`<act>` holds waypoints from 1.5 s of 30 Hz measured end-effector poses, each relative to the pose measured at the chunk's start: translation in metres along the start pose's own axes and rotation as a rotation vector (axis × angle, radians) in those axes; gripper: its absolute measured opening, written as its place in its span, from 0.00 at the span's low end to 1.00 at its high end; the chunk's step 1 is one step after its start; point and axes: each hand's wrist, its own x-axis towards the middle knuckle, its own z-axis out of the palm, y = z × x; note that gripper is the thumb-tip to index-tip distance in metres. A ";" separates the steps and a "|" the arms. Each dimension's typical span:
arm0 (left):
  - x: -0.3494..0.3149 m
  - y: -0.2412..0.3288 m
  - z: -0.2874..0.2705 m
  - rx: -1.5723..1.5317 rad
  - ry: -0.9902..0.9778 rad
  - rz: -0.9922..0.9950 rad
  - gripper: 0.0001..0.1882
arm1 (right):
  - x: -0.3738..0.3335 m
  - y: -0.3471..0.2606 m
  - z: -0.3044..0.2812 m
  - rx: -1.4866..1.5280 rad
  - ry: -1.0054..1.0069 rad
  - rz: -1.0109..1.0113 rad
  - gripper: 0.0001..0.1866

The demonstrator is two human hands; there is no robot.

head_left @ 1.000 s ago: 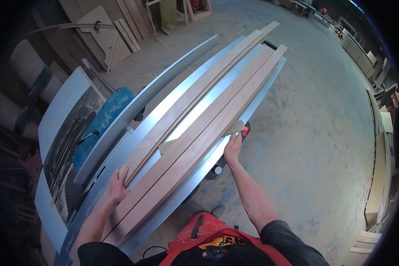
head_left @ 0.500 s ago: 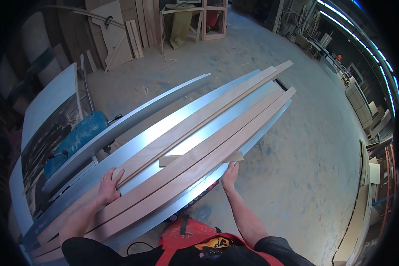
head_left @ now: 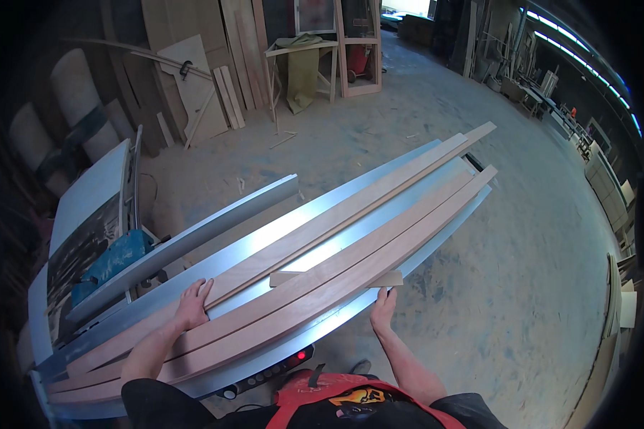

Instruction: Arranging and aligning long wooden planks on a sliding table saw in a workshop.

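Your left hand (head_left: 192,306) lies fingers spread on the far plank (head_left: 350,205); your right hand (head_left: 384,309) meets the short wooden strip (head_left: 391,279), grip unclear. 2 near planks (head_left: 336,265) cross that strip on the metal surface (head_left: 279,230). Beyond stands a metal rail (head_left: 200,232). Your black shirt (head_left: 329,411) bears an orange print (head_left: 365,396).

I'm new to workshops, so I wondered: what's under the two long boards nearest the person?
A pale wooden strip, perhaps two, pokes out on both sides of the boards, over a shiny metal surface. The part beneath the boards is covered.
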 end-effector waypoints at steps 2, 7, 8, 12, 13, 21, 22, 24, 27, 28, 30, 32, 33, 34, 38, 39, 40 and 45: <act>0.023 0.018 0.011 0.012 0.011 -0.017 0.57 | 0.030 0.014 -0.019 0.050 -0.165 0.105 0.23; 0.072 0.055 0.034 0.028 0.016 -0.034 0.60 | 0.100 0.043 -0.071 0.328 -0.376 0.502 0.22; 0.087 0.071 0.040 0.028 0.013 -0.025 0.60 | 0.123 0.056 -0.087 0.312 -0.381 0.478 0.22; 0.126 0.107 0.044 0.026 0.031 0.021 0.60 | 0.193 0.089 -0.144 0.444 -0.085 0.551 0.17; 0.134 0.116 0.047 0.016 0.032 0.021 0.60 | 0.213 0.092 -0.159 0.427 -0.038 0.527 0.17; 0.165 0.205 0.064 -0.102 0.035 -0.091 0.54 | 0.358 -0.038 -0.083 0.287 -0.432 0.058 0.17; 0.170 0.219 0.066 -0.171 0.030 -0.102 0.52 | 0.360 -0.048 -0.067 0.280 -0.571 0.039 0.17; 0.188 0.239 0.061 -0.171 0.006 -0.080 0.47 | 0.357 -0.067 -0.021 0.278 -0.885 -0.017 0.19; 0.232 0.288 0.032 -0.352 0.170 -0.073 0.32 | 0.368 -0.068 0.019 0.044 -1.127 -0.273 0.20; 0.220 0.306 0.023 -0.431 0.317 -0.060 0.30 | 0.370 -0.065 0.031 -0.062 -1.158 -0.398 0.22; 0.183 0.333 0.013 -0.493 0.489 -0.089 0.28 | 0.374 -0.062 0.060 -0.109 -1.208 -0.625 0.24; 0.140 0.347 0.014 -0.515 0.899 -0.198 0.23 | 0.390 -0.060 0.083 -0.211 -1.148 -1.038 0.30; 0.124 0.355 0.021 -0.521 1.028 -0.326 0.21 | 0.403 -0.057 0.090 -0.189 -1.173 -1.062 0.30; 0.110 0.363 0.029 -0.524 1.155 -0.449 0.19 | 0.420 -0.054 0.092 -0.220 -1.267 -1.085 0.32; 0.036 0.367 0.074 -0.376 1.609 -1.040 0.16 | 0.451 -0.044 0.079 -0.315 -1.524 -1.121 0.37; 0.029 0.370 0.082 -0.362 1.602 -1.049 0.16 | 0.464 -0.043 0.078 -0.371 -1.568 -1.136 0.37; 0.027 0.375 0.087 -0.347 1.687 -1.162 0.15 | 0.478 -0.039 0.077 -0.435 -1.603 -1.149 0.38; 0.061 0.389 0.077 -0.216 1.693 -1.198 0.14 | 0.546 -0.015 0.086 -0.426 -1.538 -1.239 0.36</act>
